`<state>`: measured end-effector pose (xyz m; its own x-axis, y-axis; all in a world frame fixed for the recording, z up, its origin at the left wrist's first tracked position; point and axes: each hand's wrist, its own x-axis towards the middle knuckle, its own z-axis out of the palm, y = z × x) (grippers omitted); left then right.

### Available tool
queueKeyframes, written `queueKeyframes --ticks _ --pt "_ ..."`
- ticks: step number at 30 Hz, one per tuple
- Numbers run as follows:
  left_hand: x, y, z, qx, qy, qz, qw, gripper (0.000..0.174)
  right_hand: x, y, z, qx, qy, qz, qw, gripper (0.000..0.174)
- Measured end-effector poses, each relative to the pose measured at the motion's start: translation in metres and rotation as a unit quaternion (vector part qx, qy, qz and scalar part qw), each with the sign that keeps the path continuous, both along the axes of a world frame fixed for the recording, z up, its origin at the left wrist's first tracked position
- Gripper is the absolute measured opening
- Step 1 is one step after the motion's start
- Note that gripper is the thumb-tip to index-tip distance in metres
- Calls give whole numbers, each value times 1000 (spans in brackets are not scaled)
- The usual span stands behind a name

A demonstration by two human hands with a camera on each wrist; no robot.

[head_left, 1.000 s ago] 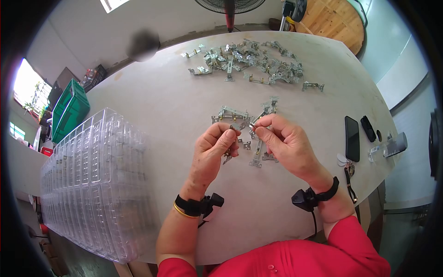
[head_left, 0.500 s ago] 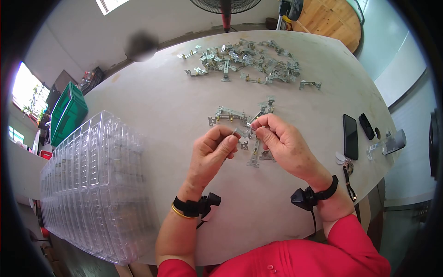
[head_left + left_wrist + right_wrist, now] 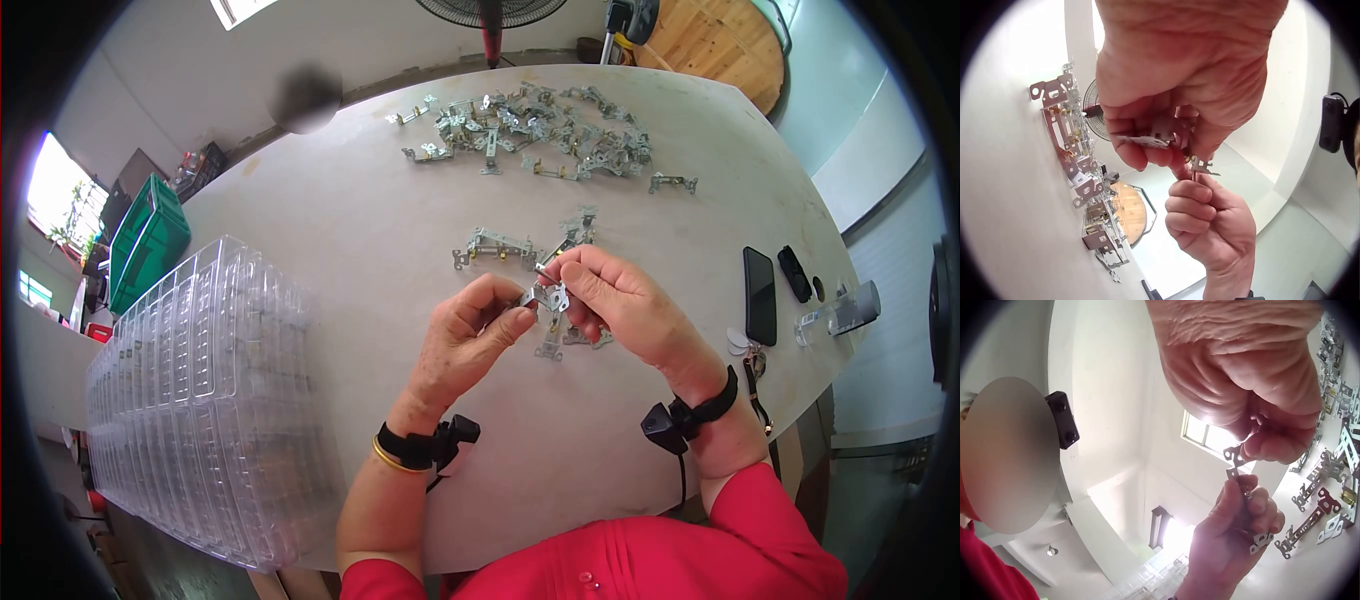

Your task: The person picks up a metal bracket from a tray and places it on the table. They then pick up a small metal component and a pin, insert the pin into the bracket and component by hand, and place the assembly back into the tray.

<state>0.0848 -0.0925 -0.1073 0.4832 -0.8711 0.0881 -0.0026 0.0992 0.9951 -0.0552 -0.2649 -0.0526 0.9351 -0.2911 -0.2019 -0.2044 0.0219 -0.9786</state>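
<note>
My left hand [image 3: 470,335] holds a silver metal mounting bracket [image 3: 530,297] between thumb and fingers, over the middle of the table. One flat, holed end of the bracket [image 3: 1261,542] sticks out below the left fingers in the right wrist view. Its other end, notched and holed, points toward my right hand [image 3: 630,305]. The right thumb and forefinger pinch a thin metal piece [image 3: 1194,175] right at that end. Most of this piece is hidden by the fingers, so I cannot tell its kind. Similar brackets [image 3: 495,247] lie on the table just beyond both hands.
A large pile of brackets [image 3: 540,125] covers the far table. Stacked clear plastic trays [image 3: 200,400] stand at the left, near a green crate [image 3: 150,240]. To the right lie a phone [image 3: 760,295], keys [image 3: 757,365], a dark case [image 3: 795,273] and a clear bottle [image 3: 845,312].
The left hand has turned the bracket, so its end now shows between the hands. The right hand has rotated and closed in on that end, still pinching the thin metal piece.
</note>
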Motion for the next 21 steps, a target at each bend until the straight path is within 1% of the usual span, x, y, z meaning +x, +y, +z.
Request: queueKeyframes --ticks 3,5,6,7,10,11,12,14,15,16,17,18,20,21 --pt "-2 -1 1 -5 -9 -6 1000 16 2 3 -1 -11 -6 -15 1000 31" --pt "-5 -2 1 -12 -13 -9 1000 16 2 2 -2 11 -14 -10 1000 26" --pt "-6 -3 1 -15 -49 -4 999 16 1 2 -2 11 -14 -10 1000 26" --pt "-6 -3 1 -18 -85 1 996 17 1 2 -2 -4 -16 -3 1000 24" --pt "-5 -2 3 -6 -116 -6 993 15 0 2 -3 -30 -25 5 999 18" --pt "-6 -2 4 -6 -116 -6 993 15 0 2 -3 -41 -32 8 999 14" --pt "-7 -3 5 -7 -116 -3 993 16 0 2 -5 -41 -32 8 999 14" --pt "-9 -4 5 -8 -116 -1 993 16 0 3 -10 -104 -66 -7 992 10" --pt "-10 -5 5 -17 -143 5 990 18 0 4 -11 -104 -66 -7 992 10" --pt "-11 -6 4 -26 -169 11 985 19 0 5 -12 -146 -85 -29 985 9" --pt "-11 -6 5 -26 -169 11 985 19 0 6 -13 -187 -103 -52 975 8" --pt "-12 -7 5 -31 -177 20 983 19 1 4 -15 -187 -103 -52 975 8" --pt "-11 -7 6 -37 -185 29 982 20 3 1 -22 -177 -154 -53 971 9" --pt "-11 -7 7 -34 -195 28 980 20 4 2 -23 -177 -154 -53 971 9"
